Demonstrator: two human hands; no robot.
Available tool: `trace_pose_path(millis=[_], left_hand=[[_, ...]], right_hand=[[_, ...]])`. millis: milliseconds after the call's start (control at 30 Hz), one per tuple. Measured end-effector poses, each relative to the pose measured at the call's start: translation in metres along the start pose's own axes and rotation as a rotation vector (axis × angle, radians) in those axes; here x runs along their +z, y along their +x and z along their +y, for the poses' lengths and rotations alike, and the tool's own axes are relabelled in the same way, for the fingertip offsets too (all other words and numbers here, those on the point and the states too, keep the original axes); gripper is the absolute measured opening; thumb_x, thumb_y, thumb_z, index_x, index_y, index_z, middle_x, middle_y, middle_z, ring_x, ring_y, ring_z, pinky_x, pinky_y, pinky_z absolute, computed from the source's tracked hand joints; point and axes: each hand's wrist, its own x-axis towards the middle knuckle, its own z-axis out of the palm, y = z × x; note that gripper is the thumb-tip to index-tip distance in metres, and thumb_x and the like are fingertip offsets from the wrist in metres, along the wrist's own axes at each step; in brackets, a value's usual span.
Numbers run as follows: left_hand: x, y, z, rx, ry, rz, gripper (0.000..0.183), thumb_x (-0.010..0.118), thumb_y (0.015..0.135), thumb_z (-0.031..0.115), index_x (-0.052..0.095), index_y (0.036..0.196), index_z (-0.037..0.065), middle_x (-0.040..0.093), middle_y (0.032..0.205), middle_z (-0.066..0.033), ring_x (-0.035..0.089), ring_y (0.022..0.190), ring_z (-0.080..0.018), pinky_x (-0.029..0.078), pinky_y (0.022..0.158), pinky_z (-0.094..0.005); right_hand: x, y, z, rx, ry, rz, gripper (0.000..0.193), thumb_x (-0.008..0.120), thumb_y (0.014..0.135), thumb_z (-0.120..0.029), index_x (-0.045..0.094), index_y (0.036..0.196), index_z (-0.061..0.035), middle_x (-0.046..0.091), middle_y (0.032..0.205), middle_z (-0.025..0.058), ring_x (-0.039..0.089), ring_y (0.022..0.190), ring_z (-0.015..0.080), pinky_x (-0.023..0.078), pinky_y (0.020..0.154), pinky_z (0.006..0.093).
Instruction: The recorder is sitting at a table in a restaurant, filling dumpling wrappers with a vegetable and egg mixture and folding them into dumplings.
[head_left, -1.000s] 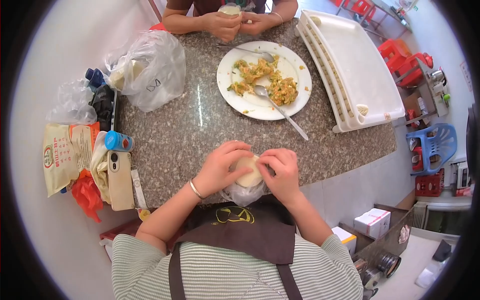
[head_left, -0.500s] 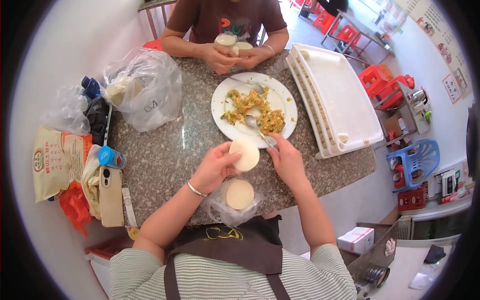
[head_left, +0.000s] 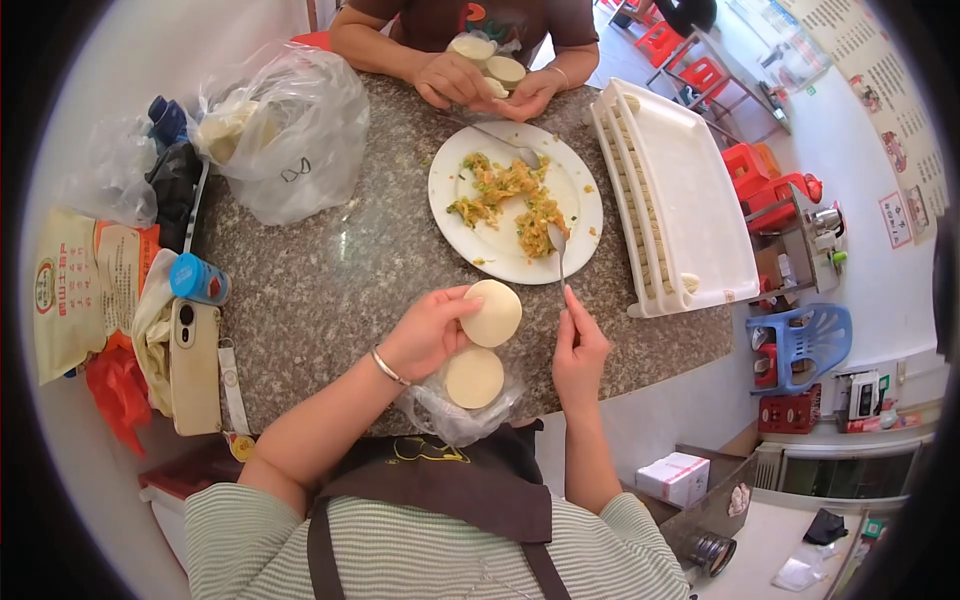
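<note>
White dough (head_left: 495, 315) is pinched by fingers (head_left: 446, 297) of the left hand (head_left: 425, 332) — a spoon (head_left: 562, 266) by the right hand (head_left: 582, 350).

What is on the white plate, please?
The white plate holds chopped filling with green bits; a near spoon in the right hand and a far spoon reach over it. The surface beneath the filling is hidden.

Small eatery, your station at a speckled table (head_left: 300, 340), plate (head_left: 445, 187) of chopped filling (head_left: 508, 182) ahead of you, stacked white trays (head_left: 690, 180) at your right, red stools (head_left: 703, 76) beside metal-framed tables (head_left: 742, 78) beyond, illustrated panels (head_left: 890, 110) on the wall (head_left: 825, 140).
</note>
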Motion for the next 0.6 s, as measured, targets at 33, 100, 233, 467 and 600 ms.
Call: trace_pose_path(millis=[33,100,233,467,600], left_hand=[[-0.002,0.000,0.000,0.007,-0.006,-0.002,0.029,0.052,0.094,0.013,0.052,0.118,-0.002,0.061,0.112,-0.0091,0.062,0.101,-0.0164,0.050,0.090,-0.0302],[-0.003,-0.001,0.000,0.020,-0.013,-0.003,0.029,0.051,0.094,0.013,0.052,0.119,-0.002,0.061,0.113,-0.0095,0.061,0.102,-0.0167,0.050,0.091,-0.0307],[-0.004,0.000,-0.001,0.024,-0.043,0.020,0.031,0.049,0.094,0.012,0.050,0.120,-0.004,0.060,0.116,-0.0120,0.061,0.104,-0.0188,0.050,0.092,-0.0321],[-0.011,0.001,-0.004,0.009,-0.059,0.054,0.032,0.044,0.096,0.013,0.048,0.121,-0.005,0.058,0.118,-0.0149,0.060,0.108,-0.0234,0.050,0.094,-0.0353],[-0.007,0.003,-0.002,0.050,-0.056,0.082,0.034,0.040,0.098,0.016,0.045,0.124,-0.005,0.056,0.122,-0.0163,0.057,0.111,-0.0251,0.049,0.095,-0.0375]], right_hand=[[0.004,0.002,-0.002,-0.002,0.002,-0.006,0.031,0.052,0.089,-0.002,0.059,0.119,-0.0014,0.063,0.080,0.0144,0.058,0.065,0.0173,0.046,0.061,0.0299],[0.011,0.006,-0.003,-0.103,-0.020,-0.037,0.031,0.053,0.088,-0.001,0.060,0.119,-0.0022,0.059,0.076,0.0149,0.057,0.062,0.0210,0.046,0.060,0.0310],[0.014,0.012,-0.005,-0.122,-0.098,-0.116,0.031,0.054,0.087,-0.001,0.060,0.118,-0.0022,0.060,0.078,0.0166,0.058,0.064,0.0255,0.047,0.061,0.0324],[0.007,0.014,-0.008,-0.166,-0.107,-0.173,0.030,0.054,0.087,-0.001,0.060,0.116,-0.0011,0.061,0.079,0.0185,0.061,0.068,0.0303,0.047,0.062,0.0359],[0.001,0.006,-0.007,-0.126,-0.129,-0.191,0.030,0.054,0.087,-0.002,0.060,0.116,-0.0006,0.061,0.079,0.0186,0.061,0.068,0.0308,0.048,0.062,0.0363]])
